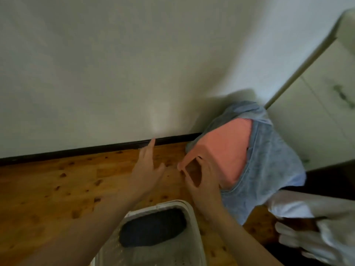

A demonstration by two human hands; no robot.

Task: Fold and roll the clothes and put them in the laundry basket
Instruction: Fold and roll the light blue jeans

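A white laundry basket (194, 229) stands on the wooden floor at the bottom centre, with a dark rolled garment (153, 229) lying inside it. Beyond it, by the wall, a pink plastic container (221, 150) has a light blue garment (269, 160) draped over its far and right sides. My right hand (203, 185) has its fingers hooked through the container's handle cut-out at the near corner. My left hand (148, 169) hovers open over the floor just left of the container, fingers spread, holding nothing.
A white wall with a black baseboard (76, 151) runs behind the floor. A pale cabinet (317, 112) stands at the right. White cloth (317, 217) lies bunched at the lower right, close to the basket.
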